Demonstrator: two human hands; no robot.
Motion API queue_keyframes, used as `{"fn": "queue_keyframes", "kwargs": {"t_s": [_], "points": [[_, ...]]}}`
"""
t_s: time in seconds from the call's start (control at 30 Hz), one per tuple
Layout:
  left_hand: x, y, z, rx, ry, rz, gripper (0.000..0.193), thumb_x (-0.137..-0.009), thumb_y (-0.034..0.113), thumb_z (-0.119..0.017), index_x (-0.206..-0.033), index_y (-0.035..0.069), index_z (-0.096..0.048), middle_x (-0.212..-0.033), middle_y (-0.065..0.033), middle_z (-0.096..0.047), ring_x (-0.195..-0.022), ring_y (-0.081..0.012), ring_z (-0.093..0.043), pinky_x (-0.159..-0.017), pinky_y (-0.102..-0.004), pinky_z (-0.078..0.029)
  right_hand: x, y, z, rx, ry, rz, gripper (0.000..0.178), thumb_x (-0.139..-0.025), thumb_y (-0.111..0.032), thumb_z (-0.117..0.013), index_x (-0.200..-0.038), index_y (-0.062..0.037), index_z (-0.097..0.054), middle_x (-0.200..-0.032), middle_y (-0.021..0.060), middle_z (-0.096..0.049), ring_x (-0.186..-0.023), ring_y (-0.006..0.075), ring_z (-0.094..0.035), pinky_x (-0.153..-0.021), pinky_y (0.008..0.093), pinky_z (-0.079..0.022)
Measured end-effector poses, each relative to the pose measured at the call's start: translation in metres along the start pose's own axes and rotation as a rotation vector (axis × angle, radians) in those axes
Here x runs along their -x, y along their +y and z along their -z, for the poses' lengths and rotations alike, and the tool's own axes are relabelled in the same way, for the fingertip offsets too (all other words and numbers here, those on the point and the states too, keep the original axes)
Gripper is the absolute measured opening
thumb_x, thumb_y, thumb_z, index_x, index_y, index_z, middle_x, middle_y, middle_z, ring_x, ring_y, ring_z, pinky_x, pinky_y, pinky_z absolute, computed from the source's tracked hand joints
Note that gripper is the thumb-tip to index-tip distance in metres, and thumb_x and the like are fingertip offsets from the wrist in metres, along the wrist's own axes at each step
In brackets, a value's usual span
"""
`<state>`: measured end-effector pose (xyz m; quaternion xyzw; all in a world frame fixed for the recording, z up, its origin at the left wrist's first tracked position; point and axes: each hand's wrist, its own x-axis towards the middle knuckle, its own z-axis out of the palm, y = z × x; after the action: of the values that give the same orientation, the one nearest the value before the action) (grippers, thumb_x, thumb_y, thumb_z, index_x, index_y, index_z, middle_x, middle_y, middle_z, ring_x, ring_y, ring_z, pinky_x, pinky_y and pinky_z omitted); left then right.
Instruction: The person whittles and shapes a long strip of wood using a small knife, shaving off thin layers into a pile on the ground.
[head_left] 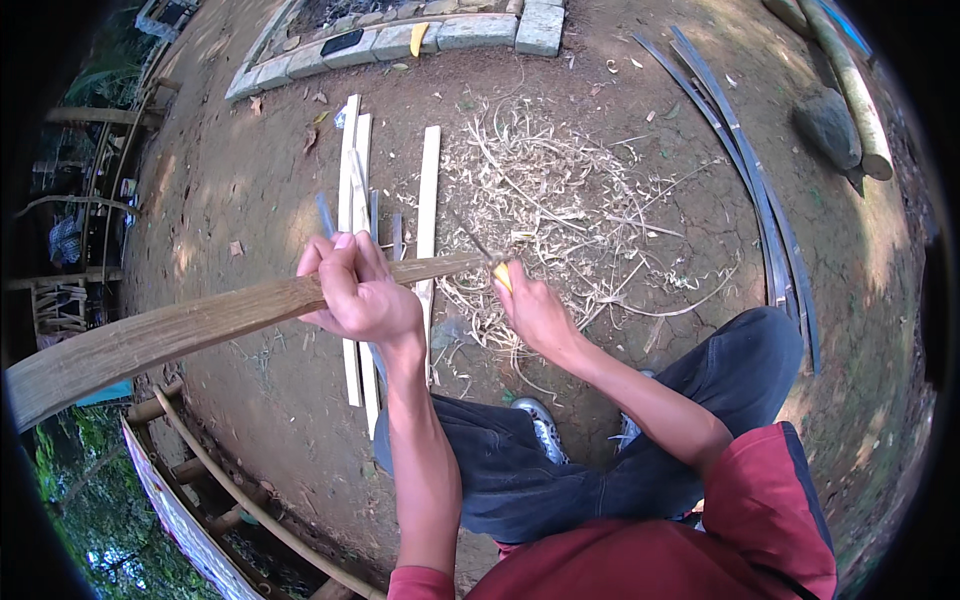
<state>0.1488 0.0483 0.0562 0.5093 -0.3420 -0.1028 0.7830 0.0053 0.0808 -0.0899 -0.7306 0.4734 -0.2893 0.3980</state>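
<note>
My left hand [355, 285] is closed round a long brown bamboo strip [170, 335], which runs from the left edge of the picture to a narrower end near my right hand. In my right hand [540, 315] is a knife with a yellow handle [503, 274], its thin dark blade [472, 236] slanting up and to the left past the strip's far end. The blade crosses close to the strip; whether it touches cannot be made out. Beneath my hands, a heap of pale curled shavings [540, 190] covers the ground.
Pale flat strips [429, 190] lie left of the shavings. Long dark strips [755, 190] curve along the right, near a grey rock [827, 127] and a log [860, 110]. A stone border [400, 42] with a dark flat object stands ahead. Bamboo poles [260, 510] are at lower left.
</note>
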Motion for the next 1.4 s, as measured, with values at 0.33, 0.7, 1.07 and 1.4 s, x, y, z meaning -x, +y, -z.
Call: {"fn": "queue_keyframes", "kwargs": {"t_s": [0.33,0.7,1.07,1.4], "points": [[-0.003,0.003,-0.001,0.059,-0.006,0.037,0.028,-0.084,-0.003,-0.039,-0.063,0.009,-0.025,-0.057,0.0017,-0.022,-0.044,-0.0051,-0.019,-0.038,-0.0225,-0.018,-0.015,-0.017,0.008,-0.047,-0.052,-0.120,0.019,-0.098,-0.009,-0.048,-0.104,0.0094,-0.051,-0.060,0.0175,-0.062,-0.047,0.0297,-0.061,-0.041,0.0399,-0.050],[-0.009,-0.001,-0.005,0.061,0.118,0.012,0.032,-0.083,-0.003,-0.040,-0.059,0.008,-0.022,-0.059,0.0022,-0.021,-0.043,-0.0038,-0.018,-0.037,-0.0239,-0.014,0.001,0.009,-0.006,-0.064,-0.090,-0.111,0.020,-0.098,-0.010,-0.050,-0.111,0.0037,-0.045,-0.057,0.0199,-0.060,-0.046,0.0311,-0.062,-0.038,0.0423,-0.048],[0.001,0.003,-0.007,0.051,0.081,-0.013,0.032,-0.084,-0.008,-0.040,-0.060,0.006,-0.024,-0.065,0.0016,-0.024,-0.051,-0.0028,-0.021,-0.040,-0.0197,-0.019,0.010,0.036,-0.018,-0.027,-0.082,-0.138,0.018,-0.098,-0.011,-0.049,-0.107,0.0046,-0.046,-0.054,0.0163,-0.059,-0.043,0.0275,-0.061,-0.038,0.0399,-0.047],[0.003,0.002,-0.009,-0.016,0.124,-0.012,0.033,-0.085,-0.006,-0.042,-0.061,0.006,-0.023,-0.065,0.0024,-0.025,-0.052,-0.0042,-0.023,-0.039,-0.0210,-0.020,0.009,0.052,-0.026,-0.002,-0.167,-0.261,0.017,-0.097,-0.011,-0.051,-0.107,0.0030,-0.048,-0.055,0.0159,-0.059,-0.045,0.0265,-0.061,-0.040,0.0401,-0.048]]}}
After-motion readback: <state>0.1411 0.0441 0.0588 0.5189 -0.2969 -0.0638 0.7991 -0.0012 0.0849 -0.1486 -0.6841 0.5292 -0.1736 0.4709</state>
